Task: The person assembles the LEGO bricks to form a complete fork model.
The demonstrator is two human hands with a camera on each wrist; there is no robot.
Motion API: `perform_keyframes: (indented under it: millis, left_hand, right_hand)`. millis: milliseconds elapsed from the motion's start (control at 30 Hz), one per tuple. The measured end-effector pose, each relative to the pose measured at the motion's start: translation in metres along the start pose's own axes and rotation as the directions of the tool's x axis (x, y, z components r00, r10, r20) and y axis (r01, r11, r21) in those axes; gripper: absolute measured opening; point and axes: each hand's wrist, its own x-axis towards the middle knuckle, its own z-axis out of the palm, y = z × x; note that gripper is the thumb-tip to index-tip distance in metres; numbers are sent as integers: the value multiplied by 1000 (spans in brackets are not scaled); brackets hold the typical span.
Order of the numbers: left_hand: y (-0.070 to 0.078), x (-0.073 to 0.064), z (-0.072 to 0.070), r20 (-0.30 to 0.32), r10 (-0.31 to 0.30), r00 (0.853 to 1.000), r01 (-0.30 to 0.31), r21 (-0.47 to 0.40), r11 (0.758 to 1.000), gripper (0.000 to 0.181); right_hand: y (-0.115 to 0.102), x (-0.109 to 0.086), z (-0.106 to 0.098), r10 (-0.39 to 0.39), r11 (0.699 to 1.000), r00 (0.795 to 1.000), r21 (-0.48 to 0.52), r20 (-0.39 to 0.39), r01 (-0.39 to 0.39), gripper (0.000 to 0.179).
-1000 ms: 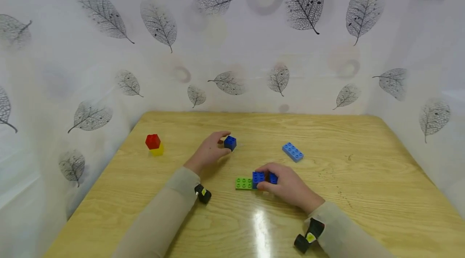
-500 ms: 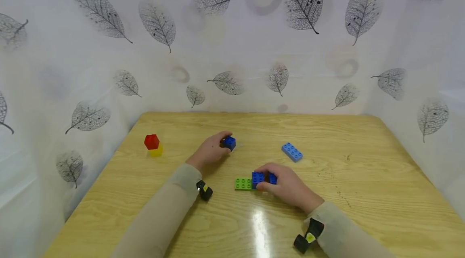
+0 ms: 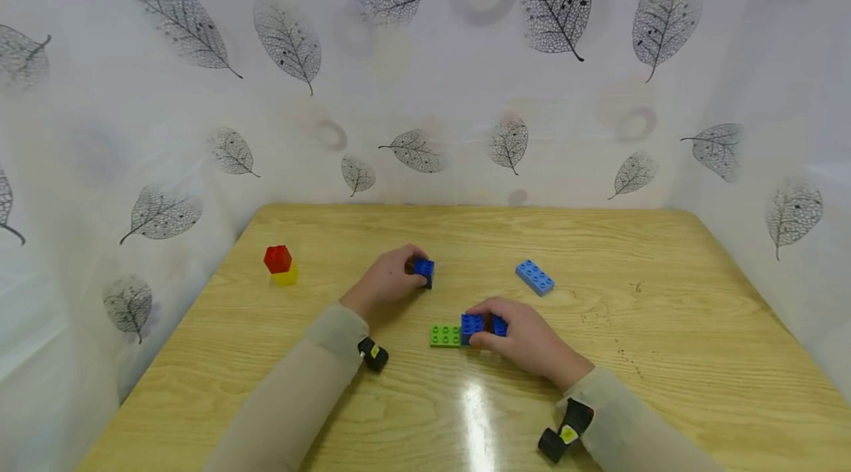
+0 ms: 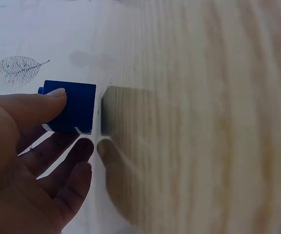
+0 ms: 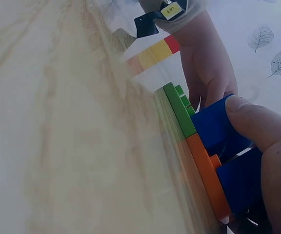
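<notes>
My left hand [image 3: 388, 278] pinches a dark blue building brick [image 3: 426, 270] between thumb and fingers. In the left wrist view a narrow gap shows between this brick and its reflection on the tabletop. My right hand [image 3: 532, 340] grips a blue brick [image 3: 471, 325] sitting across the seam of a flat green brick [image 3: 445, 336] and a flat orange brick [image 5: 209, 178]. Another blue brick [image 5: 240, 180] stands on the orange one, partly under the right hand. In the head view that hand hides the orange brick.
A light blue brick [image 3: 535, 277] lies beyond the right hand. At the table's left side, a red brick [image 3: 278, 259] sits on a yellow brick [image 3: 285, 275]. Behind the wooden table [image 3: 665, 272] hangs a white leaf-patterned curtain [image 3: 432, 73].
My left hand has turned its blue brick slightly and shifted it a little toward me. The right hand keeps its place on the blue brick.
</notes>
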Motion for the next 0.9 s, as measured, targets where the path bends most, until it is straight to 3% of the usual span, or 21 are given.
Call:
perform_keyframes:
  millis: [467,667,900]
  left_hand:
    - [11,-24,6,86,17,996,-16,-13,1000,32]
    - [15,-35,10,95,60,994,-59,-11,998,31]
    - [22,-48,14,101,55,993,-52,-26,998,32]
  right_hand:
    - [-2,0,-1,16,1000,1000,0,-12,-16,49]
    - [-1,0,-1,-7,1000,1000,-2,-6,7,48]
    - [0,0,0,-5,1000,1000,9,-5,5,46]
